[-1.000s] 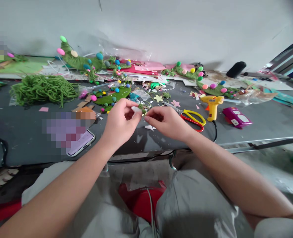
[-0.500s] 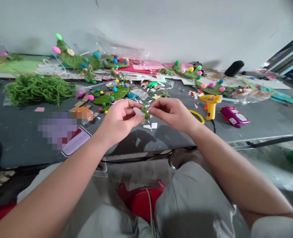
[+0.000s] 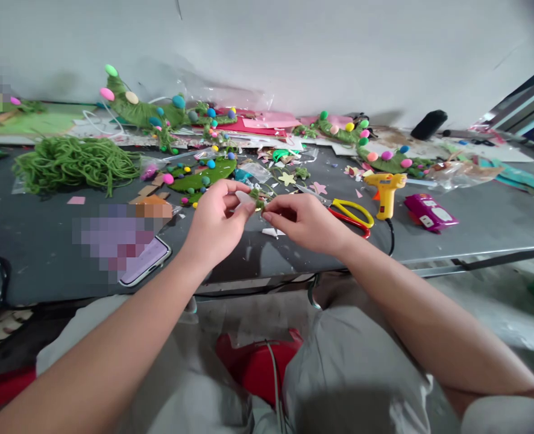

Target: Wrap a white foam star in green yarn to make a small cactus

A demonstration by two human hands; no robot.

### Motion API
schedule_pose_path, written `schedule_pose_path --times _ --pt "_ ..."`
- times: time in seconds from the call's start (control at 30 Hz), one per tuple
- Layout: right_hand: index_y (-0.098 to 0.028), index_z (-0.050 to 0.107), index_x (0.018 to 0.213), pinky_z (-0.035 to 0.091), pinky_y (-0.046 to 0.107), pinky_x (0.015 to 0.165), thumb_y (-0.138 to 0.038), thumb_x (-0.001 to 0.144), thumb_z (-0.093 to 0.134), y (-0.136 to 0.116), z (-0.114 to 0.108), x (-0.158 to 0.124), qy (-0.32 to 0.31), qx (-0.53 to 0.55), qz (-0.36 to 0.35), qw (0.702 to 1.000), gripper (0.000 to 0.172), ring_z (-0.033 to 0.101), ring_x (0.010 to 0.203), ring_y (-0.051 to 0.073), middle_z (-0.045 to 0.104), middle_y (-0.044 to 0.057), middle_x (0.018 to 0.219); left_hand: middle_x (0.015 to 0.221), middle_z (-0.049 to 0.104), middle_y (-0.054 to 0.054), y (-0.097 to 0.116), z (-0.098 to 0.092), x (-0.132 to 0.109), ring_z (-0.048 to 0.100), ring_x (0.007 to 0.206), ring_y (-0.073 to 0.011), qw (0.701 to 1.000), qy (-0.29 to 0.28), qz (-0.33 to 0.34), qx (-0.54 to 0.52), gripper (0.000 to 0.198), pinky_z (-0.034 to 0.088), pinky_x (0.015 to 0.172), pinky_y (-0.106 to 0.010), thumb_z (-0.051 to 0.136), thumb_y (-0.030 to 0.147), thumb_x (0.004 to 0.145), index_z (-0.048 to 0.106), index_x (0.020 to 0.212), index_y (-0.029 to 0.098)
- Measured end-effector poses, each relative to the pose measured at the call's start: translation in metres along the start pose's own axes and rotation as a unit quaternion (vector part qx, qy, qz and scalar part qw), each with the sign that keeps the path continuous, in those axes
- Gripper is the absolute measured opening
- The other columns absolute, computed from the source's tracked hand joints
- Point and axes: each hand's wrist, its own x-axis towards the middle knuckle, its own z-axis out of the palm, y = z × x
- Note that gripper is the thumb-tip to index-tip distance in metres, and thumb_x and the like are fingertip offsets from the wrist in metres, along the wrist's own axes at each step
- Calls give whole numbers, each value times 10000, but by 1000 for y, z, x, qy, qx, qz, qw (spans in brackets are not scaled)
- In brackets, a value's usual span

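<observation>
My left hand (image 3: 217, 223) pinches a small white card piece (image 3: 243, 198) between thumb and fingers. Green yarn (image 3: 258, 199) is bunched at the card's right end. The fingertips of my right hand (image 3: 310, 224) are closed on the yarn's lower right side; the exact grip is partly hidden. Both hands are above the table, close together. White scraps (image 3: 272, 232) lie below them. Just right of my right hand lie scissors (image 3: 354, 213) with yellow and red handles, partly covered by that hand.
A yellow glue gun (image 3: 386, 196) and a purple packet (image 3: 430, 212) lie to the right. Left are a heap of green yarn (image 3: 75, 166) and a phone (image 3: 147, 262). Behind the hands lie a green leaf shape (image 3: 206, 175), star cut-outs (image 3: 287, 178) and yarn-wrapped pieces with coloured balls (image 3: 144, 114).
Both hands have shifted slightly left with the card and yarn, the right hand also turning lower. More of the scissors and a pink star now show beside the right hand.
</observation>
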Motion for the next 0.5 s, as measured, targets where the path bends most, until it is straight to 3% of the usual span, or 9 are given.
schedule_pose_path --times 0.17,0.3,0.4,0.5 --pt "-153 707 838 378 264 665 -232 917 621 -5 0 -2 1 -71 -27 997 140 531 663 116 691 17 775 753 674 -11 -3 1 -3 608 662 -172 993 -8 46 105 214 408 608 -287 714 283 857 640 1042 206" --pt "-152 702 862 380 272 689 -203 919 614 -4 -6 -2 44 -111 -69 990 116 536 696 132 694 36 819 804 687 -30 -5 0 -3 643 733 -193 985 -28 73 156 210 427 654 -304 694 295 877 645 1064 211" --pt "-157 694 863 377 276 684 -232 936 622 0 -12 0 65 -104 -74 990 127 499 676 127 673 28 802 728 654 -11 -3 -2 -3 614 669 -183 992 -59 33 111 220 411 611 -299 723 304 860 650 1047 214" --pt "-165 675 862 364 266 624 -317 947 639 5 -16 3 59 -28 -42 997 178 447 621 109 614 -4 722 696 636 3 -1 -4 -2 601 652 -169 996 -83 -17 4 252 438 631 -295 777 293 815 654 1017 205"
